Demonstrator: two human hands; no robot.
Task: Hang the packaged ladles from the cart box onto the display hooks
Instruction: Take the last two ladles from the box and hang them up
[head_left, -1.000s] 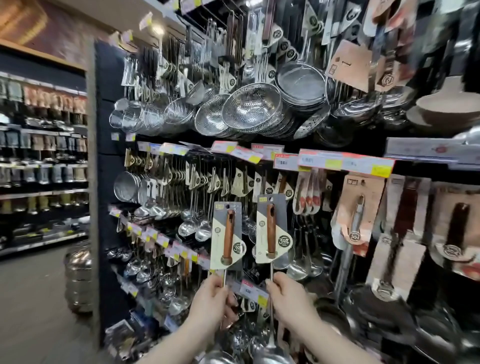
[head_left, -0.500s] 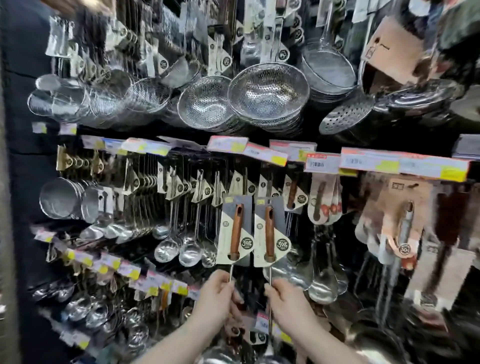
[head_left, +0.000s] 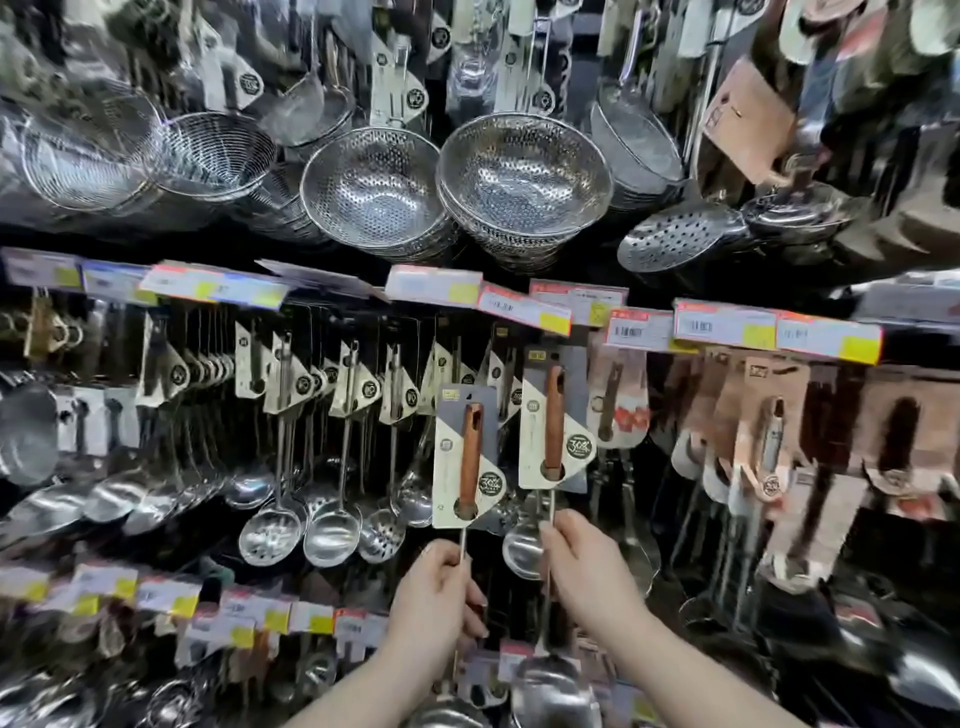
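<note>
Bright overhead store light glints hard off the steel strainers (head_left: 522, 174) against a dark backing. The centre is fairly sharp; edges smear with motion blur and wide-angle bending, price tags (head_left: 828, 338) unreadable.

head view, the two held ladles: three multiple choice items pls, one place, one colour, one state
1. Between the left ladle and the right ladle, which card is raised higher?
A) left B) right C) level
2. What colour are both handles?
A) wood brown B) black C) red
3. What is the left hand doing?
A) hanging open B) touching a price tag C) gripping its ladle's metal shaft

Answers:
1 B, its card top sits above the other's.
2 A, both handles show brown wood against pale cards.
3 C, its fingers curl round the thin shaft.
</note>
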